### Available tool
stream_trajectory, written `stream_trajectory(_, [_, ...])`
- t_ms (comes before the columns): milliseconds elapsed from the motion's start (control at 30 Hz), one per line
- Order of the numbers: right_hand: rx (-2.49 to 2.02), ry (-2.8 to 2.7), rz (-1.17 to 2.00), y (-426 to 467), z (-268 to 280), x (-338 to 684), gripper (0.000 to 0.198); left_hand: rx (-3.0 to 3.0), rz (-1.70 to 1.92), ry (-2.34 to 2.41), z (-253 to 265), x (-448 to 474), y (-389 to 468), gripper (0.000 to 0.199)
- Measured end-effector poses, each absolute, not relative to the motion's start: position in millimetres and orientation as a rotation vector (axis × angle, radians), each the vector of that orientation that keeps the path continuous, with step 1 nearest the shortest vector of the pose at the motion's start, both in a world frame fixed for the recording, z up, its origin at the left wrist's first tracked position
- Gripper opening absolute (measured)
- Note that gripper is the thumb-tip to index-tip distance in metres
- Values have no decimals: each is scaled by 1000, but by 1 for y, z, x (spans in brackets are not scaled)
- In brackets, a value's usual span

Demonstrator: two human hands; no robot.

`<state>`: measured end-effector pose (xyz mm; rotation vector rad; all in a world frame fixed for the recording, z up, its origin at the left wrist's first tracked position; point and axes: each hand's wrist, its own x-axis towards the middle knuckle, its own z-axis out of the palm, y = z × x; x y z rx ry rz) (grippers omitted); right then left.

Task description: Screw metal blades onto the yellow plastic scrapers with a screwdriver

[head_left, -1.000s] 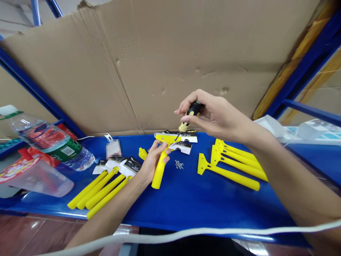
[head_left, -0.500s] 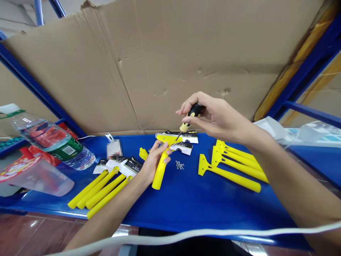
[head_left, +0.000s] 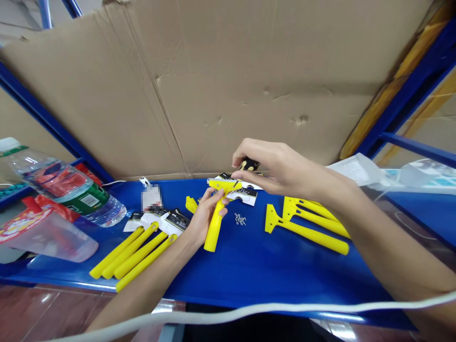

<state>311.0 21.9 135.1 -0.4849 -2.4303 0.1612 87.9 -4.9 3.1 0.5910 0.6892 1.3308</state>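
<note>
My left hand (head_left: pixel 206 213) is closed around a yellow scraper (head_left: pixel 213 225), gripping it just below its wide head, with the handle pointing down toward me. A thin metal strip lies along the head's far edge. In my right hand (head_left: pixel 270 166) is a screwdriver (head_left: pixel 250 164) with a black and pale yellow handle; its tip meets the right side of the scraper head. Small screws (head_left: pixel 240 219) lie in a loose pile right of the scraper. Behind the head are black and white cards (head_left: pixel 245 195), partly covered.
Several yellow scrapers (head_left: pixel 313 232) lie at right on the blue table (head_left: pixel 249 275). More yellow handles (head_left: pixel 124 256) with cards lie at left, beside a plastic cup (head_left: pixel 64 237) and a water bottle (head_left: pixel 71 185). Cardboard (head_left: pixel 249 85) stands behind. A white cable (head_left: pixel 249 313) crosses the front.
My right hand has come down and slightly left, its fingers now wrapped further over the screwdriver handle. The scraper in my left hand has stayed nearly in place.
</note>
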Motion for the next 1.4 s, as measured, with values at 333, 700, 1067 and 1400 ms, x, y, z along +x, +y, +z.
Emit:
stream_trajectory(333, [-561,-2457,108,21,135,311,15,619,1330,681,-1,85,-4,41])
stream_trajectory(700, [-529,-2487,130,16,140,313,7,599,1272,726,8,85,-7,46])
stream_trajectory(1067, [-515,-2416,181,6,142,313,18,581,1307,650,9,86,-8,44])
stream_trajectory(1400, [-582,-2461,234,1,143,314,24,535,1277,683,14,89,-12,50])
